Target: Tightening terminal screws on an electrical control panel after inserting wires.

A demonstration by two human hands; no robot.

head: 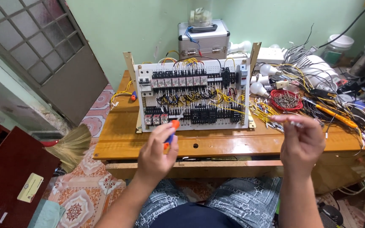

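Note:
A white perforated panel (193, 122), dense with black relays, breakers and yellow and black wiring, stands tilted on the wooden table (233, 141). My left hand (156, 154) is raised in front of its lower left part, closed around a screwdriver (172, 128) with an orange and blue handle. My right hand (303, 141) is lifted to the right of the panel, pinching a small silvery screw-like part (295, 123) between thumb and fingertips. Both hands hover above the table's front edge, apart from the panel.
A red dish of screws (286, 100) lies right of the panel, among tangled wires, white bulbs (258, 88) and hand tools. A metal case (203, 40) stands behind the panel. A broom (70, 145) and a dark red cabinet (9, 177) are at left.

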